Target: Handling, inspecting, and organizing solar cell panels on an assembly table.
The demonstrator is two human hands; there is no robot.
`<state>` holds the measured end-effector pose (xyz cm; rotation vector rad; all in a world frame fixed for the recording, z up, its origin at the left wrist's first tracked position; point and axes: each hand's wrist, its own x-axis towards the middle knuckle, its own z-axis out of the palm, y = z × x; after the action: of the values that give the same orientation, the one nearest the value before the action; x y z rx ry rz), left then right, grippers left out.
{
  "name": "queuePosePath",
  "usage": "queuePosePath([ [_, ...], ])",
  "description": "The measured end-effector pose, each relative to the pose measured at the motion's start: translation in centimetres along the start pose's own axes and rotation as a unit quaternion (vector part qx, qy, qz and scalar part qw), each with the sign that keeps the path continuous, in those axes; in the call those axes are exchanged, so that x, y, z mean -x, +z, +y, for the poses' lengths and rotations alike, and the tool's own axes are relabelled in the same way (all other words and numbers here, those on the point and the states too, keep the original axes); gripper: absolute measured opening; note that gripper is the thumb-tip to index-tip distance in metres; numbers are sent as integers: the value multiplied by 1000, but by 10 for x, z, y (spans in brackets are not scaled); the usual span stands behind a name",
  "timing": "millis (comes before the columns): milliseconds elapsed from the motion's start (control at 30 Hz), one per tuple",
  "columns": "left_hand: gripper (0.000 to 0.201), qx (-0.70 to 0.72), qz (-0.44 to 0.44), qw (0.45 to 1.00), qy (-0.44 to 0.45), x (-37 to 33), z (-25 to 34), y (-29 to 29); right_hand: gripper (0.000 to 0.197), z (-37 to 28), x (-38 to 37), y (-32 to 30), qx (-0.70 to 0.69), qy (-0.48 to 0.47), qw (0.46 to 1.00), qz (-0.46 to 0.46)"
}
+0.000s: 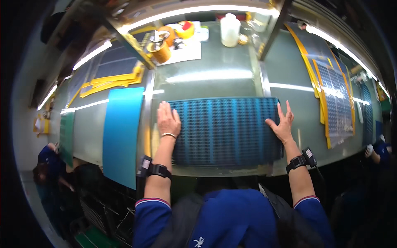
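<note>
While the left hand [168, 120] lies flat, fingers together, along the left end of a dark blue patterned sheet [225, 132], the right hand [283, 124] spreads its fingers at the opposite end, thumb toward the surface. Both hands are open; their palms are hidden. The sheet lies on the table [202, 90] in front of the person, its lower part dark and blurred, so whether it is one layer or several is hard to tell. To the left, a plain blue panel [122, 136] overhangs the table's near edge. Two co-workers, one at the left [49, 159] and one at the right [382, 152], are dim and partly hidden. A white mark shows on the shirt [235, 215]; a pale label [307, 153] on the right wrist device is too small to read.
</note>
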<state>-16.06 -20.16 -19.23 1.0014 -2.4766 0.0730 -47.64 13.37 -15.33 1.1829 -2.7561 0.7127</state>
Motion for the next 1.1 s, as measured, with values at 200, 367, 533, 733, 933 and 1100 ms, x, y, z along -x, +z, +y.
queuePosePath([
  [200, 42, 50, -5, 998, -38, -8, 2, 7, 98, 36, 97, -61, -49, 36, 986, -158],
  [367, 42, 51, -16, 996, -67, -7, 6, 2, 92, 44, 106, -68, -92, 17, 982, -161],
  [533, 43, 55, -33, 994, -83, -6, 7, 0, 87, 47, 105, -71, -110, 33, 975, -189],
  [733, 46, 50, -49, 994, -87, -6, 4, 1, 82, 35, 107, -75, -80, -4, 985, -154],
  [933, 66, -107, -159, 979, -75, -15, 15, -7, 56, -65, 62, -44, -90, -333, 886, -309],
  [1100, 68, -144, -205, 964, -90, -21, 20, -11, 55, 14, -26, -1, 87, -107, 990, 14],
])
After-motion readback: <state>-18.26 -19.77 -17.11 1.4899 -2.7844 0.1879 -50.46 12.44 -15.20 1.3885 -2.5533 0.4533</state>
